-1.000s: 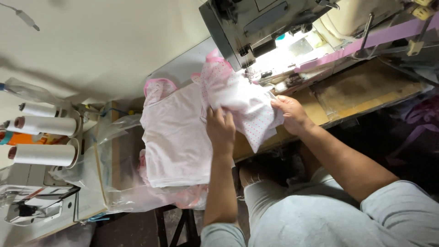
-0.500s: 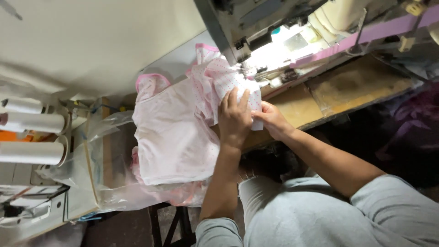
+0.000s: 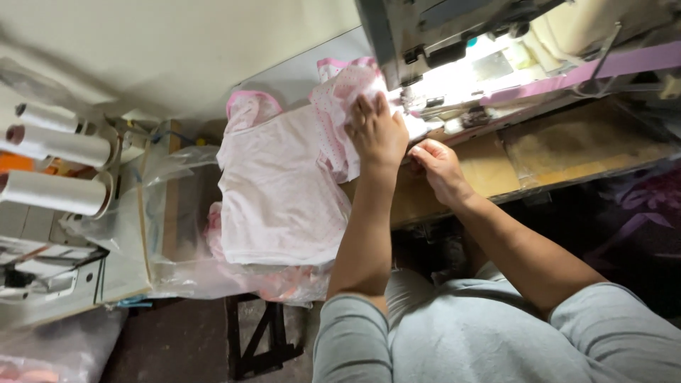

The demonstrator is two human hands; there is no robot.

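My left hand (image 3: 379, 131) lies flat, fingers spread, on a folded pink dotted piece of cloth (image 3: 339, 106) at the foot of a grey sewing machine (image 3: 454, 35). My right hand (image 3: 438, 164) pinches the cloth's near edge on the wooden table (image 3: 496, 170), just beside the lit needle area (image 3: 418, 99). Left of my hands a stack of pale pink garments (image 3: 277, 191) rests on clear plastic sheeting (image 3: 170, 234).
Three white thread cones (image 3: 60, 163) lie at the far left on another machine (image 3: 42, 269). A dark metal stand (image 3: 259, 340) is below the stack. A purple strip (image 3: 603, 67) crosses the sewing machine at the right.
Both hands have pushed the dotted cloth up and away, under the sewing machine's head. My left hand now presses flat on it; my right hand has slid closer to the needle.
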